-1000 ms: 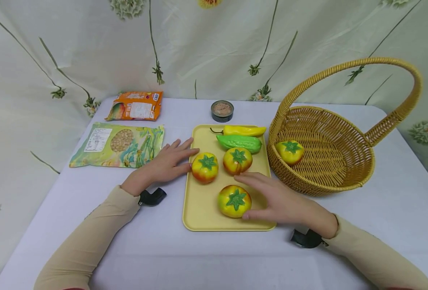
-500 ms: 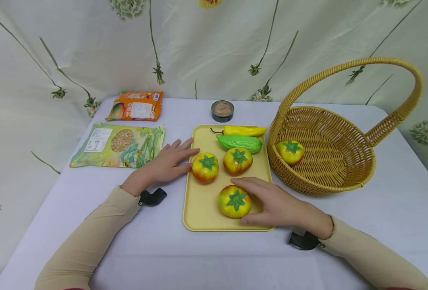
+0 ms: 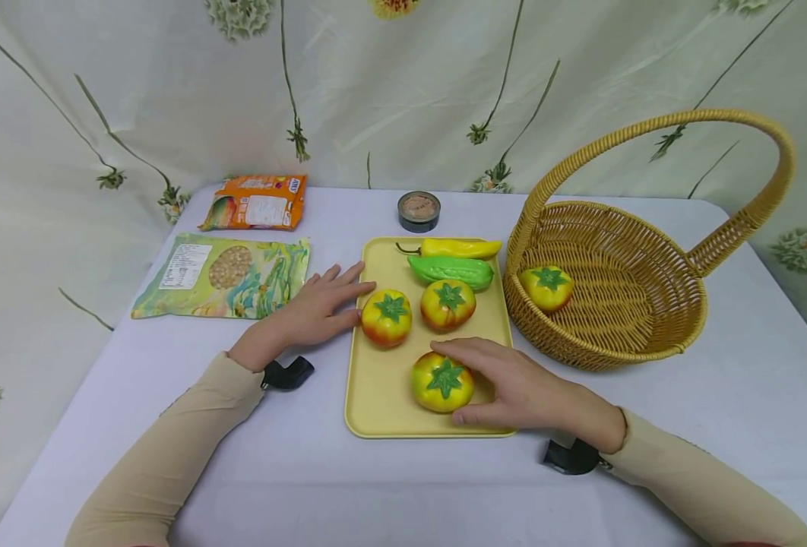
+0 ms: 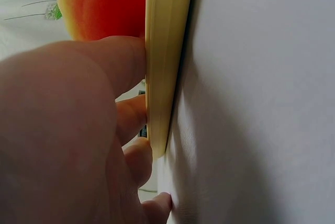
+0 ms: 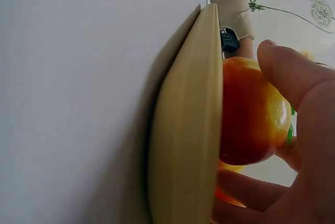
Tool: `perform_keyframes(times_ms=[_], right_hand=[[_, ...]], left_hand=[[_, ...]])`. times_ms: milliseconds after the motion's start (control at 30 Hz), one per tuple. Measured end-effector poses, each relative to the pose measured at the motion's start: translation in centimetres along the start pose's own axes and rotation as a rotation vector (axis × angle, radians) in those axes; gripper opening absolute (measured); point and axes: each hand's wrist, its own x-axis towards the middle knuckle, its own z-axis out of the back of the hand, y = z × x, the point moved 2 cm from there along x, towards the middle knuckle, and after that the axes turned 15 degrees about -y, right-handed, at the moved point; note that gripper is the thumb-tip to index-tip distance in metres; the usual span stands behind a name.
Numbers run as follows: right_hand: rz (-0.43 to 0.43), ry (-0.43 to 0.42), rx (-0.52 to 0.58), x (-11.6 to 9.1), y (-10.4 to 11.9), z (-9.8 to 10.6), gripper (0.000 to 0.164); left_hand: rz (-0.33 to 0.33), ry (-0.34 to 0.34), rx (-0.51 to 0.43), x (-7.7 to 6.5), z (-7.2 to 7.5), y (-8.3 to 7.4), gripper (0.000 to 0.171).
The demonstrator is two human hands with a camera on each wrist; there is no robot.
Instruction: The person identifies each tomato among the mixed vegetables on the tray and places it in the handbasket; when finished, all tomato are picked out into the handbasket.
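A yellow tray (image 3: 383, 410) holds three yellow-red tomatoes, a green gourd (image 3: 451, 270) and a yellow pepper (image 3: 458, 247). My right hand (image 3: 453, 381) curls round the near tomato (image 3: 438, 384), index finger over its top and thumb at its near side. In the right wrist view the thumb (image 5: 293, 77) and lower fingers bracket that tomato (image 5: 251, 114) above the tray rim (image 5: 188, 130). My left hand (image 3: 349, 300) lies flat on the table, its straight fingers (image 4: 125, 67) against the tray's left edge (image 4: 165, 51), beside the left tomato (image 3: 386, 317).
A wicker basket (image 3: 609, 342) with a tall handle stands right of the tray, with one tomato (image 3: 547, 286) inside. A small round can (image 3: 419, 210) sits behind the tray. A green food packet (image 3: 222, 275) and an orange packet (image 3: 256, 201) lie at the left.
My right hand has slid left and its fingers have closed round the near tomato. The left hand and everything else have stayed put.
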Motion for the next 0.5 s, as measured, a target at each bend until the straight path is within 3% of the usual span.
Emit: perform_keyframes(times_ms=[500], right_hand=[[0.009,0.002,0.0,-0.12,-0.1,-0.11,0.085]], left_hand=[[-0.006,-0.004,0.007,0.12,0.0,-0.05,0.054]])
